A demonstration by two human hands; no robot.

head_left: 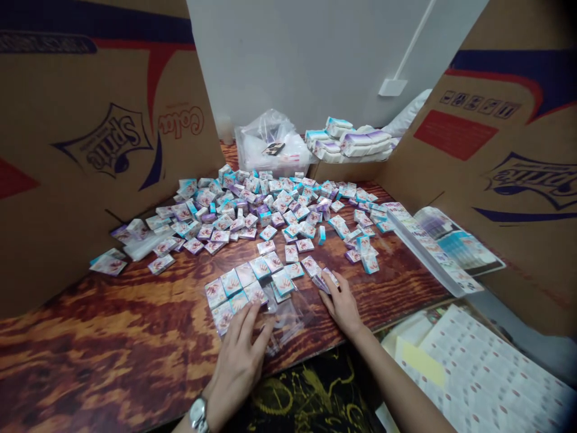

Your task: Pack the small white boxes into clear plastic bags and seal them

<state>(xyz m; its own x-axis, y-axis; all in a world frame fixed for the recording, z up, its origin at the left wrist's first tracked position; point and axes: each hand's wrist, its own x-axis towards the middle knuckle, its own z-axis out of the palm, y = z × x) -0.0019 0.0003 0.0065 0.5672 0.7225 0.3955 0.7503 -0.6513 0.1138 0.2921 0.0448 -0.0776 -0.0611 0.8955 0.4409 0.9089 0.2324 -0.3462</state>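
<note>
My left hand, a watch on its wrist, lies with its fingers stretched out. Its fingertips rest on the near boxes of a block of small printed boxes set in rows. A clear plastic bag spreads beside that block, and its far end is hard to make out. Two stacked boxes sit at the block's right side. My right hand is closed around a small purple-edged box at the table's near right, partly covered by the fingers. Another small box lies just beyond those fingers.
A wide heap of small boxes covers the back of the patterned table. Large cartons stand left and right. Plastic bags, bundled packs and sheets of labels lie around.
</note>
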